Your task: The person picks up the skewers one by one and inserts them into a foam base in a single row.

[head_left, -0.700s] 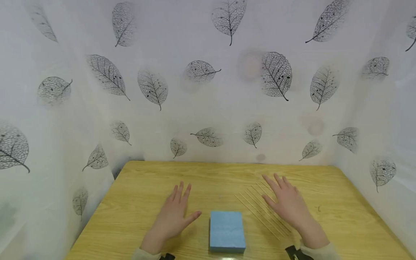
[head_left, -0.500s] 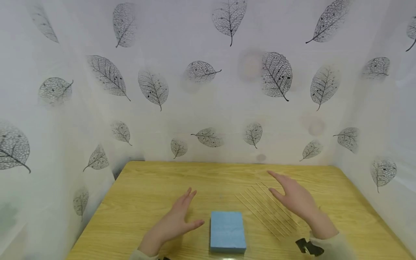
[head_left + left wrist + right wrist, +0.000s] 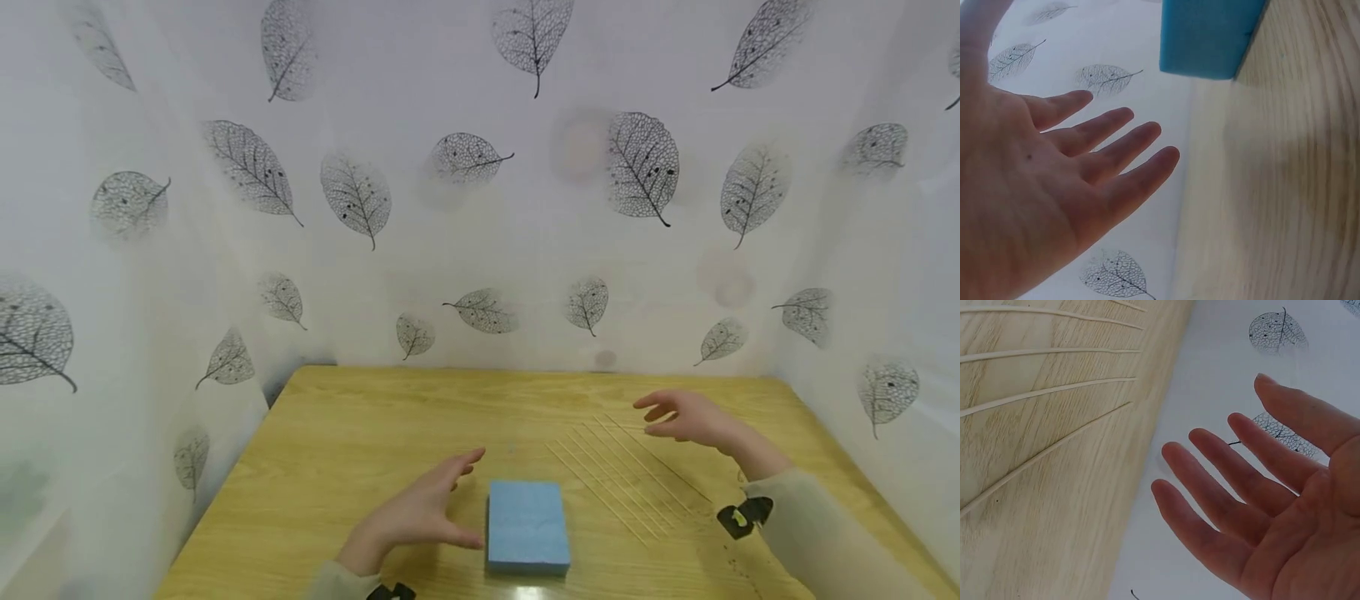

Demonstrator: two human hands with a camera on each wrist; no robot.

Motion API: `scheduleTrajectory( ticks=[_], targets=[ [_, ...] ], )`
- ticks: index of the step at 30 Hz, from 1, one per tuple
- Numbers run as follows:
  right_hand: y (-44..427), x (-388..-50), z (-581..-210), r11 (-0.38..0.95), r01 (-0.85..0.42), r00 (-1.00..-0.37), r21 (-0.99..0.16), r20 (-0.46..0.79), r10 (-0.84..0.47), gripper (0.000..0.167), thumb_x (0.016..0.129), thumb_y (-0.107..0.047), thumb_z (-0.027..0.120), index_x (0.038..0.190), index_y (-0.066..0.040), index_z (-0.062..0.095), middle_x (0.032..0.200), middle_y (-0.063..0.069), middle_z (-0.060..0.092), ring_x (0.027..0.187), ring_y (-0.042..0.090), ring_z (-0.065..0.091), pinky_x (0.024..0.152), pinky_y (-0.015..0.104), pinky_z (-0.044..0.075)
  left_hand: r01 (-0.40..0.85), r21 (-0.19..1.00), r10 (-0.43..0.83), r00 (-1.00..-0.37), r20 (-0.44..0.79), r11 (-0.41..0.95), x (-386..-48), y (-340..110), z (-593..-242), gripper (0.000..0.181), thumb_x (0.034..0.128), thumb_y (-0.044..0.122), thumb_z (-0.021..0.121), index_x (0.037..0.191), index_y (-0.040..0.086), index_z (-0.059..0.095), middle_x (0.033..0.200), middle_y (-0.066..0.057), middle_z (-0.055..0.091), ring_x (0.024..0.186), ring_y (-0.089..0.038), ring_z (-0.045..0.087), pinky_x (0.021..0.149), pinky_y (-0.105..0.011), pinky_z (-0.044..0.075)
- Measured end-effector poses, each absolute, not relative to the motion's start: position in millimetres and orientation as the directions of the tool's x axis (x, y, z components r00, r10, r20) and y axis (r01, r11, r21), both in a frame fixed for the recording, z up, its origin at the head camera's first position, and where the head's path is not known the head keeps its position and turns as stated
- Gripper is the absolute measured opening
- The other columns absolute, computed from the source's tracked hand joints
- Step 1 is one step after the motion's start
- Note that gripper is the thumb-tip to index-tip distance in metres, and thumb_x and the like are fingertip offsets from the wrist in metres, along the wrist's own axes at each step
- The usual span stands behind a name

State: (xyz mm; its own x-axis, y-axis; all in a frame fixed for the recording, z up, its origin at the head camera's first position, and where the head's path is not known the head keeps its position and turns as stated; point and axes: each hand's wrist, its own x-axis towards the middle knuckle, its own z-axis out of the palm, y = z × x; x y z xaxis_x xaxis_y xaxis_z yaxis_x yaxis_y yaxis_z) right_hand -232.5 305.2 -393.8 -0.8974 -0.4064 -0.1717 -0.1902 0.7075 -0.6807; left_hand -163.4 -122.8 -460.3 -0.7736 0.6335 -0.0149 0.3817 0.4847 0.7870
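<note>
In the head view a light blue block (image 3: 528, 527) lies on the wooden table, a foam-like slab. Just left of it hovers my left hand (image 3: 422, 505), thumb apart from the fingers and nothing held. The left wrist view has the same block (image 3: 1210, 37) beyond my spread fingers (image 3: 1141, 178). Several thin wooden sticks (image 3: 1047, 392) lie side by side, slanting across the table to the block's right. Near their far right ends is my right hand (image 3: 692, 418), fingers loosely bent and holding nothing.
The yellow wood-grain table (image 3: 360, 417) ends at a white curtain (image 3: 517, 242) printed with leaf shapes, which hangs at the back and both sides. A dark wrist strap (image 3: 745, 517) sits on the right sleeve (image 3: 817, 521).
My right hand has moved right, off the sticks, and turned, its fingers bending. The left hand has come closer to the block and turned sideways. Block and sticks lie as before.
</note>
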Motion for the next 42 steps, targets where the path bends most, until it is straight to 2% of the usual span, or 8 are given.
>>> scheduleTrajectory(
  ticks=[8, 15, 18, 24, 28, 37, 42],
  targets=[
    [324, -252, -405, 0.626, 0.06, -0.851, -0.778, -0.367, -0.375, 0.056, 0.096, -0.018, 0.065, 0.142, 0.007, 0.045, 0.127, 0.03, 0.059, 0.109, 0.039, 0.065, 0.087, 0.053, 0.059, 0.436, 0.727, 0.657, -0.753, -0.029, 0.531, -166, -111, -472, 0.115, 0.0688, 0.046, 0.088, 0.156, 0.006, 0.025, 0.158, -0.011, 0.034, 0.144, -0.032, 0.035, 0.118, -0.051, 0.035],
    [338, -267, -422, 0.602, 0.195, -0.842, -0.775, -0.447, -0.302, 0.059, 0.096, -0.019, 0.065, 0.144, 0.006, 0.043, 0.13, 0.027, 0.059, 0.106, 0.03, 0.066, 0.087, 0.048, 0.06, 0.426, 0.727, 0.659, -0.75, -0.049, 0.539, -167, -106, -474, 0.117, 0.0675, 0.043, 0.09, 0.156, 0.004, 0.024, 0.158, -0.013, 0.033, 0.144, -0.033, 0.035, 0.118, -0.049, 0.035],
    [340, -271, -429, 0.608, 0.239, -0.838, -0.757, -0.477, -0.265, 0.057, 0.095, -0.018, 0.066, 0.143, 0.006, 0.045, 0.123, 0.021, 0.066, 0.101, 0.024, 0.068, 0.085, 0.044, 0.061, 0.436, 0.72, 0.668, -0.742, -0.051, 0.539, -167, -104, -474, 0.116, 0.0672, 0.042, 0.091, 0.155, 0.002, 0.025, 0.157, -0.014, 0.035, 0.143, -0.032, 0.037, 0.119, -0.047, 0.035],
    [336, -275, -442, 0.64, 0.288, -0.826, -0.712, -0.523, -0.21, 0.056, 0.091, -0.016, 0.07, 0.139, 0.005, 0.052, 0.099, 0.008, 0.072, 0.079, 0.014, 0.066, 0.068, 0.032, 0.06, 0.436, 0.712, 0.671, -0.738, -0.067, 0.55, -167, -103, -473, 0.11, 0.0677, 0.039, 0.091, 0.152, 0.0, 0.032, 0.155, -0.014, 0.04, 0.141, -0.032, 0.04, 0.119, -0.044, 0.035],
    [334, -274, -446, 0.657, 0.306, -0.828, -0.689, -0.533, -0.174, 0.052, 0.089, -0.016, 0.071, 0.136, 0.003, 0.056, 0.098, 0.006, 0.072, 0.08, 0.013, 0.066, 0.069, 0.033, 0.061, 0.421, 0.718, 0.671, -0.737, -0.085, 0.554, -167, -104, -473, 0.107, 0.0691, 0.04, 0.09, 0.152, 0.002, 0.034, 0.154, -0.012, 0.041, 0.141, -0.031, 0.041, 0.117, -0.043, 0.038],
    [331, -274, -452, 0.655, 0.33, -0.83, -0.68, -0.54, -0.142, 0.045, 0.085, -0.013, 0.074, 0.127, 0.002, 0.064, 0.079, 0.001, 0.068, 0.063, 0.01, 0.058, 0.062, 0.026, 0.058, 0.41, 0.712, 0.654, -0.751, -0.091, 0.57, -167, -103, -475, 0.106, 0.0673, 0.04, 0.091, 0.151, 0.004, 0.037, 0.153, -0.011, 0.044, 0.14, -0.031, 0.043, 0.117, -0.043, 0.038],
    [329, -274, -455, 0.673, 0.301, -0.847, -0.676, -0.514, -0.138, 0.04, 0.083, -0.012, 0.076, 0.12, 0.003, 0.067, 0.078, -0.002, 0.068, 0.065, 0.01, 0.058, 0.062, 0.027, 0.057, 0.4, 0.711, 0.648, -0.754, -0.103, 0.578, -168, -104, -477, 0.106, 0.068, 0.041, 0.09, 0.152, 0.006, 0.036, 0.154, -0.009, 0.043, 0.14, -0.029, 0.042, 0.117, -0.043, 0.039]
  ],
)
